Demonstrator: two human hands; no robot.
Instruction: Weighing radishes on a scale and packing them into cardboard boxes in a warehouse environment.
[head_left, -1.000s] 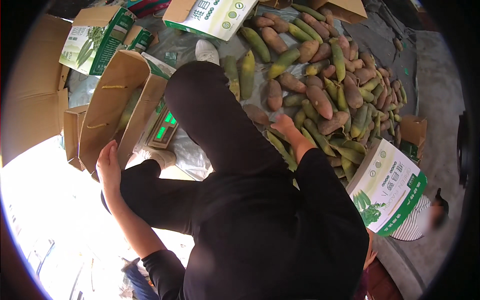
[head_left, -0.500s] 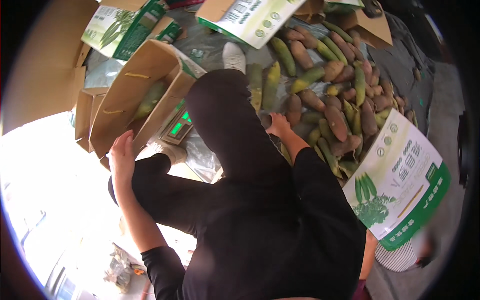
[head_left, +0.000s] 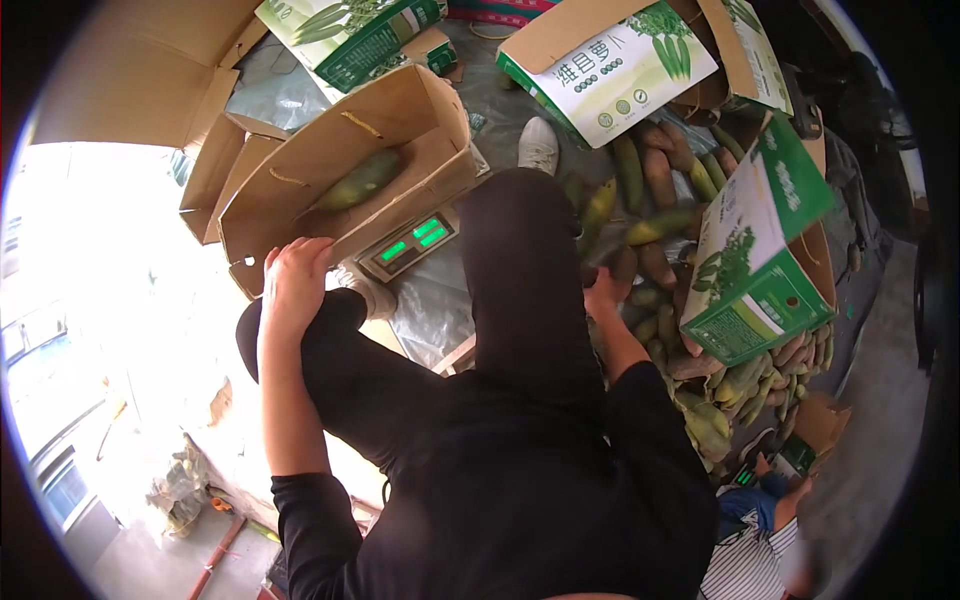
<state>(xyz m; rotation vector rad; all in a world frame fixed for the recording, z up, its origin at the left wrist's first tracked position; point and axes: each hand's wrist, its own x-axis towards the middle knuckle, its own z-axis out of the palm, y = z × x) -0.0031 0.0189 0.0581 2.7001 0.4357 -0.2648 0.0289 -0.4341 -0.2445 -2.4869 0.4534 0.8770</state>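
My left hand (head_left: 297,283) bends its fingers over the near rim of an open cardboard box (head_left: 245,225) with yellow cord handles. Inside that box lies a single large green radish (head_left: 362,182). The box rests on a digital scale (head_left: 410,247) whose two displays glow green. My right hand (head_left: 603,297) is low in a pile of green and brownish radishes (head_left: 655,225), right of my raised knee. Its fingers curl at a dark brownish radish (head_left: 622,268); the fingertips are partly hidden.
A green and white carton (head_left: 755,275) stands tilted over the pile. More printed cartons, one left (head_left: 365,45) and one right (head_left: 610,75), stand at the far side. A person in a striped shirt (head_left: 750,560) is at the lower right. Plastic sheeting (head_left: 430,325) covers the floor.
The view has shifted, so the scene sits further right and lower. My left hand has come onto the box rim. The green and white carton has turned and moved away over the pile.
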